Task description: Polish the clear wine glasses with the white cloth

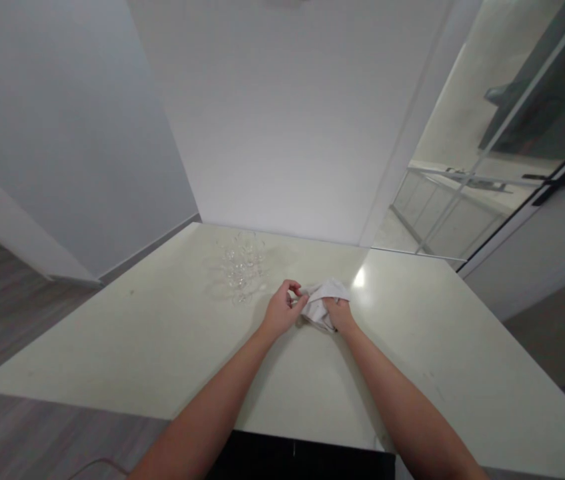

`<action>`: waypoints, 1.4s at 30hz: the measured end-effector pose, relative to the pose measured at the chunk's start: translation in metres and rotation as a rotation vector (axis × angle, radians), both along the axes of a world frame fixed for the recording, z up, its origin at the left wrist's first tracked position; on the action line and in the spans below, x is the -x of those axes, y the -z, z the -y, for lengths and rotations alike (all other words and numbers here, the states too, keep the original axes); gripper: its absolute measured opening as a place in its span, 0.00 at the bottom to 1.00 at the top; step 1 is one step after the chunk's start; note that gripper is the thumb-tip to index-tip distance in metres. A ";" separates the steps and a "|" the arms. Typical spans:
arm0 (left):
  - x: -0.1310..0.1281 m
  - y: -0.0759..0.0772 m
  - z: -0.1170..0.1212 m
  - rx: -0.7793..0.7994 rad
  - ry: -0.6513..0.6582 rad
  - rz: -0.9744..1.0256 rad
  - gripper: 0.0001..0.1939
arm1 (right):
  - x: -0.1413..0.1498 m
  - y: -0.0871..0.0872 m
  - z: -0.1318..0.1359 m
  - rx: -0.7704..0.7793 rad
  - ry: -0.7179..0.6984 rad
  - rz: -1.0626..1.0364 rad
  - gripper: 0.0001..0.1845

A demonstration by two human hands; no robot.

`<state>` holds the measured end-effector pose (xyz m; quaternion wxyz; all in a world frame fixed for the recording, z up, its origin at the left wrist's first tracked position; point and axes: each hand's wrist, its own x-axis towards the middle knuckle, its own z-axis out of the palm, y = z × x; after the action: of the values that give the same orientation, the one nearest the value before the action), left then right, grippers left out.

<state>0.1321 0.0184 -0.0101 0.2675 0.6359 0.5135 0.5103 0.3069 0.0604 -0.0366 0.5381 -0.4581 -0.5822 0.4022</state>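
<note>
My left hand is curled, its thumb and fingers closed around what looks like a clear drinking glass, mostly hidden by the fingers and cloth. A crumpled whitish cloth lies against this hand on its right. My right hand grips the cloth from the right side, its fingertips tucked into the folds and out of sight. Both hands are close together over the middle of the pale table. Beyond my left hand, to the left, stands a cluster of several clear stemmed glasses.
A white wall rises at the table's far edge. To the right is a glazed door with a black handle. A grey wall and wood-look floor lie left of the table.
</note>
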 end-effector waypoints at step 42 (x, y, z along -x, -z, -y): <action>0.000 0.002 -0.001 0.027 0.003 -0.035 0.12 | -0.001 0.007 -0.006 0.003 0.060 -0.015 0.18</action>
<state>0.1320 0.0192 -0.0117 0.2679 0.6419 0.5239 0.4917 0.3079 0.0660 -0.0439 0.5535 -0.4729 -0.5637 0.3902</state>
